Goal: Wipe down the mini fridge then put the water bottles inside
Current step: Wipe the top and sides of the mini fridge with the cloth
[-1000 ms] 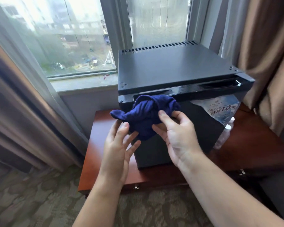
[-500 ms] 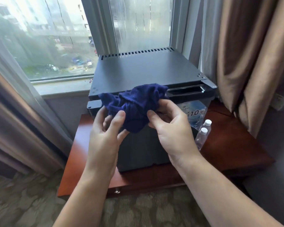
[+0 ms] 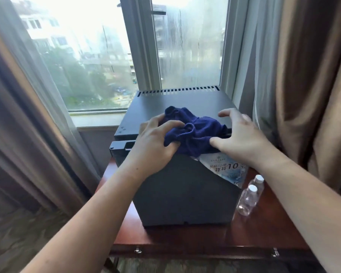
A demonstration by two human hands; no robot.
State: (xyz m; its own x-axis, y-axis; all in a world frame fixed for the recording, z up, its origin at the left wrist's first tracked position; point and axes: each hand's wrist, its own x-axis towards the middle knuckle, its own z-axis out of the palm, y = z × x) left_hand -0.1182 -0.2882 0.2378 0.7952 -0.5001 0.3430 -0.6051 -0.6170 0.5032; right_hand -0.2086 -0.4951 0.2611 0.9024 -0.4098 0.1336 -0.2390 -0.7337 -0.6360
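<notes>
A black mini fridge (image 3: 185, 192) stands shut on a reddish wooden table (image 3: 264, 229) under the window. A bunched dark blue cloth (image 3: 195, 133) lies over the front edge of the fridge top. My left hand (image 3: 156, 146) grips the cloth's left side with fingers curled into it. My right hand (image 3: 242, 138) sits at the cloth's right side, thumb pressing on it and fingers spread above the fridge top. Two clear water bottles (image 3: 248, 198) with white caps stand on the table just right of the fridge.
A printed price label (image 3: 228, 170) is stuck on the fridge door's upper right. Brown curtains (image 3: 313, 95) hang close on the right, and sheer and brown curtains on the left. The window sill (image 3: 96, 119) runs behind the fridge. Patterned carpet lies below the table.
Both hands have carried the cloth up from in front of the fridge door onto the front edge of the fridge top. My view has shifted, putting the fridge nearer the centre.
</notes>
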